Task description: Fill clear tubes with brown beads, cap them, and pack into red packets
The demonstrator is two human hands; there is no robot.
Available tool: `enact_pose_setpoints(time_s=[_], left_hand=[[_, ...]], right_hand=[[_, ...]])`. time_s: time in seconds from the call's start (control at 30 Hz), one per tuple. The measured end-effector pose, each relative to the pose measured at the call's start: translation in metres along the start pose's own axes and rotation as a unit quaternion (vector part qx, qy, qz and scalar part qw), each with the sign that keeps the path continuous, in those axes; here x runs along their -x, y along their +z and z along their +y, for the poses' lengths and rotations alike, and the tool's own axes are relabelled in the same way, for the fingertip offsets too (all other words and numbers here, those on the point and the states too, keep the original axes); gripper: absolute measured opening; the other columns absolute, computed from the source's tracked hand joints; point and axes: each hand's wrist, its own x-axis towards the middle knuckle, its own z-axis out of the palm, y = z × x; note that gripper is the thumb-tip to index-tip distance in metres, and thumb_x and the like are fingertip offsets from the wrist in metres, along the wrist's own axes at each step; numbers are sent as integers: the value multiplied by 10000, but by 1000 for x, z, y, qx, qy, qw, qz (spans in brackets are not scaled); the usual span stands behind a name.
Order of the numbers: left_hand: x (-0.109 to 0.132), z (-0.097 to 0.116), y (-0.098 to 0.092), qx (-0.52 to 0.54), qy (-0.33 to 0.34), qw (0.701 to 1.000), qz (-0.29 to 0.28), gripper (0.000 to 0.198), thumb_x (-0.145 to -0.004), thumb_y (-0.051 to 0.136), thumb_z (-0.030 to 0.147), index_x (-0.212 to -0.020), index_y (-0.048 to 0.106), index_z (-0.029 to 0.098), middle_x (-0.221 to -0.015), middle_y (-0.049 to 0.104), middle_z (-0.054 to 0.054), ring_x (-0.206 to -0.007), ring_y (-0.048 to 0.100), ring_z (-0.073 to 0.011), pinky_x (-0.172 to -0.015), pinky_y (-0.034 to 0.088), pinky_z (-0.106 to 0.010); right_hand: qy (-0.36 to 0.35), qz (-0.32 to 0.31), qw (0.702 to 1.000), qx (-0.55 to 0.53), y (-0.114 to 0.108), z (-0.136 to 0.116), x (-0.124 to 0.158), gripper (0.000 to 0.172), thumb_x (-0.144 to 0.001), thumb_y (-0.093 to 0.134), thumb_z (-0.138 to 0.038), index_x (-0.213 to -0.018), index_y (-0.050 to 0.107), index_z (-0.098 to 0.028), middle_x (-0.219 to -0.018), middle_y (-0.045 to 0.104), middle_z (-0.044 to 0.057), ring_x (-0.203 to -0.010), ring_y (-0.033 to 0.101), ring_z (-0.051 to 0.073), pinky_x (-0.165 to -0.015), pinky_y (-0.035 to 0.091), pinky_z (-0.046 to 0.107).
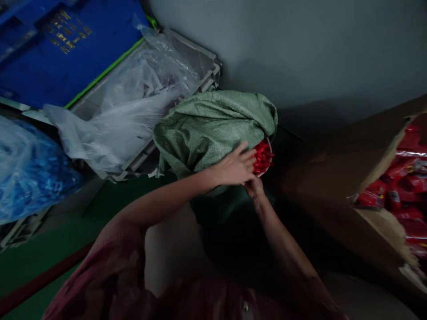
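Left hand [236, 166]: fingers spread, at the left edge of the red pieces [263, 158].
Right hand [255, 186]: just below them in view; grip hidden, cannot tell.
Red pieces: at the green sack's [213, 129] right edge; group's long axis unclear.

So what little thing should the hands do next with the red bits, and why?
Maybe the left hand should ease the green sack back from the red bits, because the sack's edge and that hand seem to hide some, while the right hand is just below them.
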Motion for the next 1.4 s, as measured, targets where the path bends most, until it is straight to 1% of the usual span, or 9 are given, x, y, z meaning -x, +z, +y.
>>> enact_pose_setpoints(time_s=[0.07, 0.13, 0.23, 0.4, 0.6, 0.8, 1.0, 1.2, 1.4], left_hand=[[-11, -36, 9, -22, -134, 991, 3, 315, -833, 507, 314, -1065, 651, 157, -1254, 603, -123, -1383, 290, -300, -1152, -53, -542], [-14, -84, 5, -26, -209, 977, 23, 404, -850, 490, 398, -1186, 591, 195, -1312, 565, -83, -1415, 198, -290, -1123, -105, -594], [-7, -142, -12, -103, -306, 946, 32, 445, -909, 319, 278, -1295, 517, 183, -1433, 444, -77, -1443, 122, -225, -1150, -133, -517], [16, -189, -31, -199, -436, 877, -22, 521, -860, 280, 113, -1337, 480, 176, -1428, 445, -76, -1448, 104, -196, -1171, -75, -492], [25, -205, -22, -203, -390, 898, -9, 485, -881, 266, 138, -1307, 499, 130, -1344, 522, -99, -1406, 195, -237, -1167, 39, -518], [36, -215, -20, -225, -303, 926, 33, 453, -891, 290, 173, -1248, 567, 206, -1224, 613, -95, -1334, 347, -249, -1158, 102, -510], [47, -225, -18, -227, -271, 935, -26, 403, -840, 486, 230, -1230, 582, 185, -1347, 534, -102, -1364, 309, -297, -1134, 130, -567], [54, -220, -13, -204, -289, 930, -102, 373, -891, 433, 259, -1230, 578, 203, -1405, 485, -63, -1351, 358, -245, -1143, 177, -476], [57, -221, -9, -175, -283, 941, -60, 352, -875, 461, 262, -1184, 624, 220, -1312, 577, -37, -1273, 462, -207, -1113, 273, -359]], right_hand=[[23, -14, 999, -22, -3, -1, 1, 462, -540, 562, -62, -988, 545, -175, -738, 643, -42, -627, 613, 131, -600, 568, 316], [33, -13, 999, -34, -5, -2, 3, 485, -528, 577, -45, -986, 528, -196, -728, 638, -56, -625, 618, 135, -595, 579, 331], [30, -9, 999, -45, -7, -4, 7, 512, -525, 594, -31, -988, 512, -232, -744, 645, -75, -639, 627, 138, -593, 587, 337], [24, -25, 999, -40, -10, -9, 10, 522, -535, 602, -17, -993, 515, -252, -753, 667, -81, -625, 637, 144, -571, 592, 349], [62, -45, 996, -52, -14, -15, -2, 469, -550, 590, -4, -971, 563, -210, -735, 683, -43, -629, 652, 153, -534, 583, 291], [109, -102, 987, -65, -29, -11, -10, 459, -536, 536, 1, -957, 585, -175, -698, 680, -12, -595, 642, 159, -430, 525, 222], [126, -115, 983, -62, -41, -7, -9, 485, -535, 541, -4, -979, 591, -194, -791, 707, -9, -658, 663, 164, -550, 584, 283], [123, -119, 984, -46, -44, -11, 0, 478, -538, 548, 2, -969, 611, -196, -733, 696, -22, -643, 655, 158, -608, 595, 306], [126, -106, 986, -39, -50, -6, 13, 461, -519, 567, 12, -926, 609, -201, -763, 711, -22, -612, 652, 158, -561, 593, 304]])
